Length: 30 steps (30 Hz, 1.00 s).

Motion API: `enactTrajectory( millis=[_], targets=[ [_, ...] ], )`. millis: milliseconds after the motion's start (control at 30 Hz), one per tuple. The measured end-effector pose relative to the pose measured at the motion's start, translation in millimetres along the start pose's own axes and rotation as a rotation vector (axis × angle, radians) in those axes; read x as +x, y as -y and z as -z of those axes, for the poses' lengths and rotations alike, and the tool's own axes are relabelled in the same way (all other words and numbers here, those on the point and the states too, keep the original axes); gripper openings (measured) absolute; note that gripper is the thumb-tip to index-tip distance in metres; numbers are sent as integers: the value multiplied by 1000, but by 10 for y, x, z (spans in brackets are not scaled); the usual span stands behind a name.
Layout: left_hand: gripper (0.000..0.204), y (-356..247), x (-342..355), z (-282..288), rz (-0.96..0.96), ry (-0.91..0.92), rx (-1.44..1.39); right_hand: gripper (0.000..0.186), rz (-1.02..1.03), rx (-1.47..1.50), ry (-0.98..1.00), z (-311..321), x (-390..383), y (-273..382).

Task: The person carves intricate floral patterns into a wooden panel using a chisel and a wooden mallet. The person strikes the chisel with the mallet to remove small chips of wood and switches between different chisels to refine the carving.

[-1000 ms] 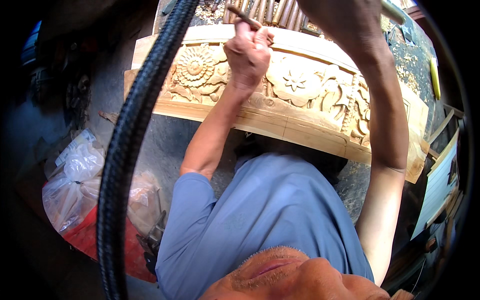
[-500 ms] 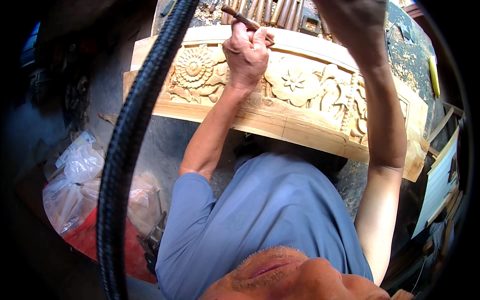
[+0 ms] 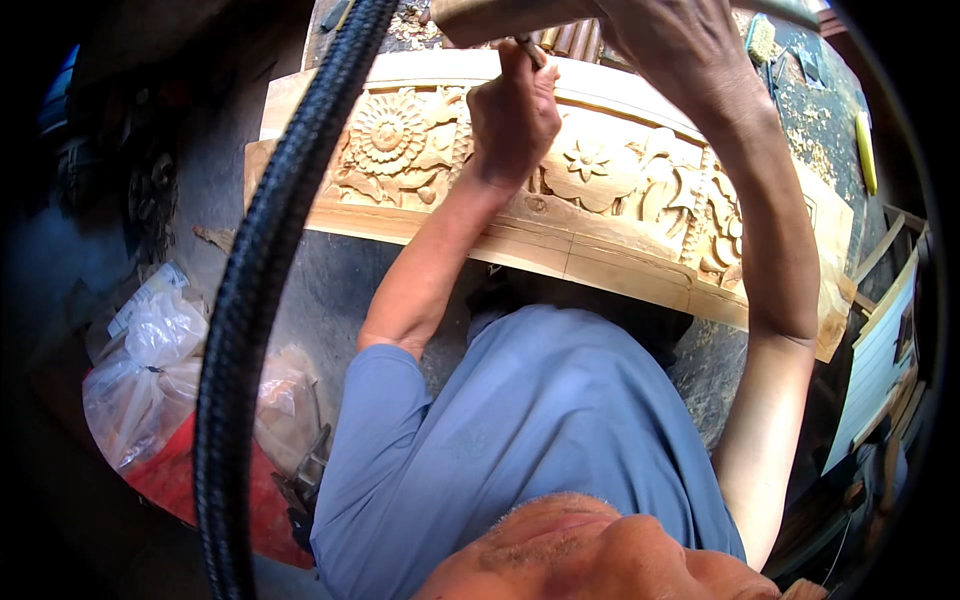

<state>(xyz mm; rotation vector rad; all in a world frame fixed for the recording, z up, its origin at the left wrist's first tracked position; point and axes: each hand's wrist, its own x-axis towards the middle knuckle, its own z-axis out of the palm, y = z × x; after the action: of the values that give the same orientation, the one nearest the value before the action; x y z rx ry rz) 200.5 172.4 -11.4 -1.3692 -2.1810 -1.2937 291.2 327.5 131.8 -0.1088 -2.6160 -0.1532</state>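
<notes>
My left hand (image 3: 513, 120) is closed round a slender chisel (image 3: 530, 50), held upright at the back edge of the carved pale wooden panel (image 3: 620, 240). Above it, a wooden mallet (image 3: 500, 16) crosses the top of the picture in my right hand (image 3: 665, 45), its head over the chisel. The panel bears a round many-petalled flower (image 3: 388, 133) on the left, a star-centred flower (image 3: 585, 160) near the middle and leafy relief to the right.
Wooden-handled tools (image 3: 570, 40), a brush (image 3: 760, 38) and shavings (image 3: 805, 135) lie on the bench behind the panel. A black braided hose (image 3: 262, 275) crosses the left side. Clear plastic bags (image 3: 150, 390) lie low left; boards (image 3: 875, 370) stand at the right.
My left hand has shifted slightly right, turning the chisel more upright. The mallet has come into view at the top, swung leftward by my right hand to above the chisel.
</notes>
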Motion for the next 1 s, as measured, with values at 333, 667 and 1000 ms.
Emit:
enactTrajectory(
  millis=[333, 667, 1000],
  targets=[
    [13, -66, 64, 58, 242, 31, -223, 36, -10, 403, -302, -24, -15, -28],
    [10, -36, 102, 50, 270, 61, -311, 29, -318, 602, -555, 68, -3, 38],
    [12, -2, 59, 25, 450, 38, -496, 40, -289, 347, -504, 71, 81, -5]
  ],
)
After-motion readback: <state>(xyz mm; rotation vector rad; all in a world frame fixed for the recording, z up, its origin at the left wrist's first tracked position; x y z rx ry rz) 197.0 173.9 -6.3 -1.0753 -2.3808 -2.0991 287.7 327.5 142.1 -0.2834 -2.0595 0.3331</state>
